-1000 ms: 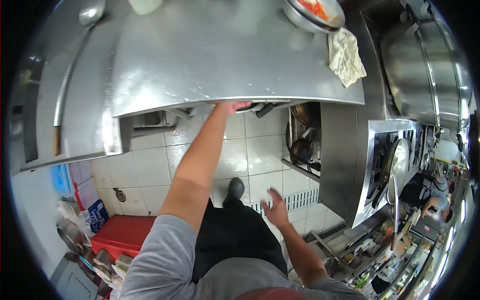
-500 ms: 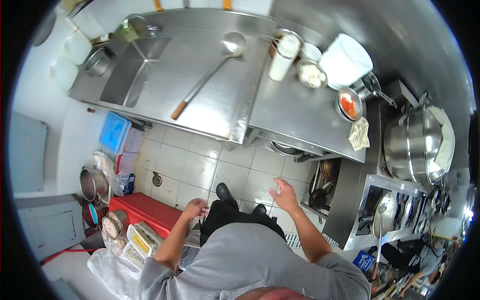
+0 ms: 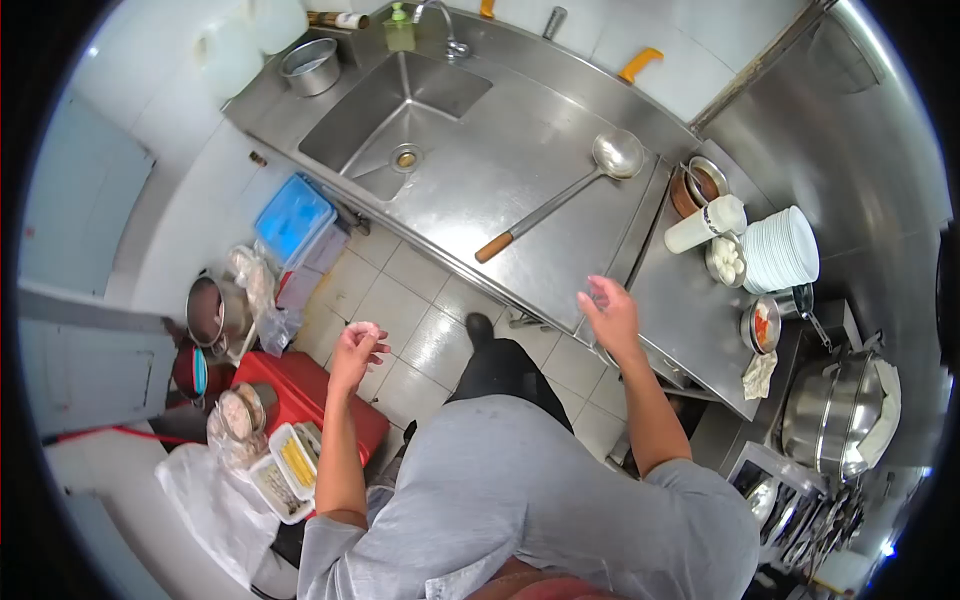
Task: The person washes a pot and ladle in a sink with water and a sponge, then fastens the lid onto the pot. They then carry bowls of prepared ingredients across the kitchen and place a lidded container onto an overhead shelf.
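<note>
My left hand (image 3: 358, 352) hovers over the tiled floor with loosely bent fingers apart and nothing in it. Fingers spread and empty, my right hand (image 3: 610, 312) is near the front edge of the steel counter (image 3: 480, 190). A long ladle (image 3: 617, 155) with a wooden-tipped handle lies on that counter, beyond both hands and apart from them. Left of the ladle is a steel sink (image 3: 372, 125), its drain visible, with a tap (image 3: 450, 42) at the back.
At right stand a white bottle (image 3: 690, 228), a plate stack (image 3: 785, 250), a bowl of white pieces (image 3: 725, 262), a bowl of red food (image 3: 762, 322) and a large pot (image 3: 825, 415). Left are a blue-lidded box (image 3: 295, 215), a red box (image 3: 345, 400) and food trays (image 3: 283, 470).
The view has swung toward the sink, and my body has come closer to the counter. Both hands have risen in the picture, my right hand now near the counter edge. The ladle still lies there.
</note>
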### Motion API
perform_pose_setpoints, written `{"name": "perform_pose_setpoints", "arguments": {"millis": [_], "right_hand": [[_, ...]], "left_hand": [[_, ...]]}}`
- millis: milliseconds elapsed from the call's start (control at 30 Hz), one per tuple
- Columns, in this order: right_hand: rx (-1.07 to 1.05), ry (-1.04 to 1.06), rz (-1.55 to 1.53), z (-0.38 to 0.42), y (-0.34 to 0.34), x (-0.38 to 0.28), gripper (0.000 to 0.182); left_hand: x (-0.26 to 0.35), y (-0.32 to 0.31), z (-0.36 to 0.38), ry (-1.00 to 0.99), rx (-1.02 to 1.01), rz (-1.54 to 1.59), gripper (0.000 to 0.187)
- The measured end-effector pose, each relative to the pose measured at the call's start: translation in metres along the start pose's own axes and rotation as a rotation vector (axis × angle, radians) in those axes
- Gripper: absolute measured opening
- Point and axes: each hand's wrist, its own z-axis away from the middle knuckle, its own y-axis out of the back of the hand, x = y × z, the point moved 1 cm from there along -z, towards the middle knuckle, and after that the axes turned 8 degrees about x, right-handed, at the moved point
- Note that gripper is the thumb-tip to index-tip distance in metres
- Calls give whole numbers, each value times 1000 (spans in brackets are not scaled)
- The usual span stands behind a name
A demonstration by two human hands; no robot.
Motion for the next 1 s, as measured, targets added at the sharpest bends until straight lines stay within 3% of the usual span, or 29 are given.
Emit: {"name": "perform_pose_setpoints", "arguments": {"millis": [133,233,333,567,667,767,867,1000], "right_hand": [[50,-100,-38,-60,-50,9,40],[80,-58,-78,-108,-93,-3,41],[-33,20,-140,-156,-142,-24,42],[-243,-91,-181,-294,-294,-78,39],[-378,-16,124,-356,-385,-106,39],[-436,-97,487,-403,-475,-117,41],[-498,-295,643,-428,-559,-69,47],[-492,-387,718,-430,-619,-19,57]], "left_hand": [[48,3,-39,-26,10,-12,66],[85,18,-69,-9,66,-18,67],[122,38,-98,-12,103,18,66],[147,89,-168,14,169,130,62],[144,117,-207,61,137,176,54],[139,149,-265,114,21,138,49],[142,184,-312,133,-80,93,44],[170,250,-325,229,9,93,43]]}}
